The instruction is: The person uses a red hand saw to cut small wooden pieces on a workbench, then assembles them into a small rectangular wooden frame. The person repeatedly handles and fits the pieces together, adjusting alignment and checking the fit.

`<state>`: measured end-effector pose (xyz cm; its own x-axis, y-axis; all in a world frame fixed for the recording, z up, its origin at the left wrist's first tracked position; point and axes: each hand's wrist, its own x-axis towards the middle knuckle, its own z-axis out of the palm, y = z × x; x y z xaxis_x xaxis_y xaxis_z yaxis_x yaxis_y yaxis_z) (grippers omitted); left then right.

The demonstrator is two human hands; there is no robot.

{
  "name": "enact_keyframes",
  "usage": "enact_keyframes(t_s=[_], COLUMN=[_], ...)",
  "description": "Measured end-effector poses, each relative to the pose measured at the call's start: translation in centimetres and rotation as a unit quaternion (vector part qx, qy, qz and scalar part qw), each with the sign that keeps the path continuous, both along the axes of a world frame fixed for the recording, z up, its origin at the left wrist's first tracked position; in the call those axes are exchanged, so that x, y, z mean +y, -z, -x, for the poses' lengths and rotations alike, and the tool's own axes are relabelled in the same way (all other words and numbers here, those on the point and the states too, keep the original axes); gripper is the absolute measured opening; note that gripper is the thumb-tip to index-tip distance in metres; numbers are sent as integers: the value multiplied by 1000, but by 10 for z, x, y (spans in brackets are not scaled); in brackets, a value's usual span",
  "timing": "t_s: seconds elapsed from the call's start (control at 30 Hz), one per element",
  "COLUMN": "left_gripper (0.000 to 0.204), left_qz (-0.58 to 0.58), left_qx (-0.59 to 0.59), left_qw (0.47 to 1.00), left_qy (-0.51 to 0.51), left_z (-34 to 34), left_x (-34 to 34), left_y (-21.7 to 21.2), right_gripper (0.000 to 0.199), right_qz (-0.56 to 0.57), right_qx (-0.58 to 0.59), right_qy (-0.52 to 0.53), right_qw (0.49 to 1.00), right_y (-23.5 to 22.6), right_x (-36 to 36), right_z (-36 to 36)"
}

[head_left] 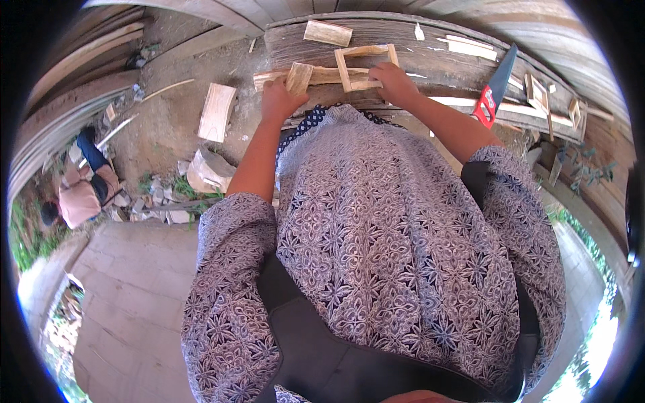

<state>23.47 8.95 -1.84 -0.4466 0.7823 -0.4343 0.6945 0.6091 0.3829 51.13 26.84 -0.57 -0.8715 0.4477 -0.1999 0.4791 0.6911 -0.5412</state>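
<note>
Above a rough wooden bench [285, 43], my left hand [279, 101] is closed on a short wooden block [299, 78], gripping its near left side. My right hand [396, 84] pinches the lower right corner of a small rectangular wooden frame [342, 70], its middle open. A long strip of wood [325, 74] runs behind the block and the frame. Just beyond the frame, a flat wooden piece [328, 32] lies on the bench.
To the right, a handsaw [498, 84] with a red handle lies across the bench. Past it are small wooden frames [536, 93] and pale strips [470, 47]. On the ground at left are a board [217, 112] and a log chunk [209, 170]. Another person [80, 201] is at far left.
</note>
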Motion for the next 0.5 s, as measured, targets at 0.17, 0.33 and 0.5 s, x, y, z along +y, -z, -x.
enact_keyframes(t_s=[0.17, 0.33, 0.5], left_gripper=[98, 53, 49], left_qz=[-80, -74, -73], left_qx=[-224, -397, -404], left_qw=[952, 867, 878], left_qy=[-193, -293, -246], left_z=[-18, -47, -52], left_x=[-11, 6, 6], left_y=[8, -3, 8], right_gripper=[24, 33, 45], right_qz=[14, 29, 196], right_qx=[43, 52, 55], right_qy=[-25, -8, 106], right_qw=[999, 998, 973], right_y=[26, 36, 17], right_x=[-25, -47, -47], right_z=[15, 27, 37])
